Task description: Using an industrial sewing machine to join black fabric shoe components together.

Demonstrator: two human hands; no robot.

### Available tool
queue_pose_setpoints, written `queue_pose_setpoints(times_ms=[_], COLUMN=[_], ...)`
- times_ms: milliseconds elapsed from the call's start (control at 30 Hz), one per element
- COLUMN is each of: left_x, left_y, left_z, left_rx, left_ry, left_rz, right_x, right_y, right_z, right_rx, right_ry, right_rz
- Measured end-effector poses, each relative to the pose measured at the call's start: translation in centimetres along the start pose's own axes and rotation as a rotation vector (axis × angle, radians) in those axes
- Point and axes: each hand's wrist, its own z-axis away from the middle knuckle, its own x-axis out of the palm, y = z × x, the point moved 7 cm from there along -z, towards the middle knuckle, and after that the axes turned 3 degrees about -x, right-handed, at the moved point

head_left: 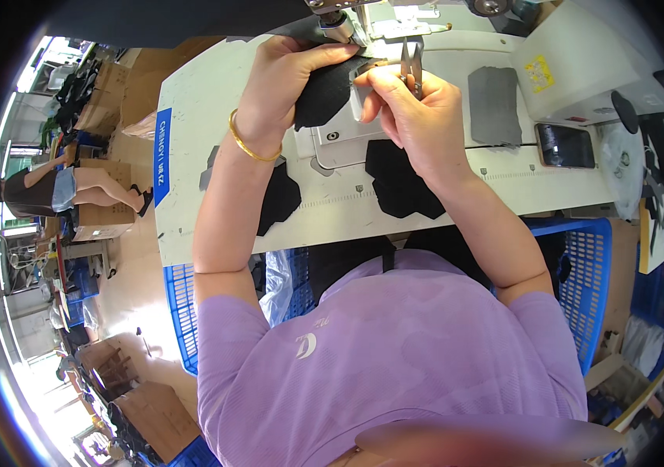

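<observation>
Beneath the needle area of a sewing machine (338, 26), a black fabric piece (323, 95) lies on the machine bed. My left hand (279, 82) is closed on its left side, thumb along the upper edge near the presser foot. My right hand (418, 113) has a pair of dark thread snips (412, 61) tucked in it, tips pointing away from me. Its thumb and index finger are pinched together at the right edge of the fabric; whether they grip the cloth I cannot tell. Another black fabric piece (400, 185) rests near the table's front edge, below my right wrist.
More black cloth (279, 198) lies by my left forearm. A grey fabric piece (494, 106) and a phone (565, 145) are to the right on the white table (332, 204). Blue plastic baskets (587, 284) stand below on both sides. A person (44, 187) is far left.
</observation>
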Motion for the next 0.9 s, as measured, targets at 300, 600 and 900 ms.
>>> queue_pose_setpoints(times_ms=[300, 600, 900], left_x=[-0.4, -0.4, -0.7], left_y=[0.2, 0.2, 0.1], left_z=[-0.4, -0.6, -0.7], left_rx=[0.056, 0.070, 0.046], left_ry=[0.095, 0.095, 0.094], left_rz=[-0.020, 0.027, 0.019], right_x=[-0.1, -0.1, -0.3], right_y=[0.2, 0.8, 1.4], right_z=[0.2, 0.3, 0.5], right_rx=[0.009, 0.018, 0.048], right_ry=[-0.022, -0.039, -0.057], right_rz=[-0.027, -0.014, -0.015])
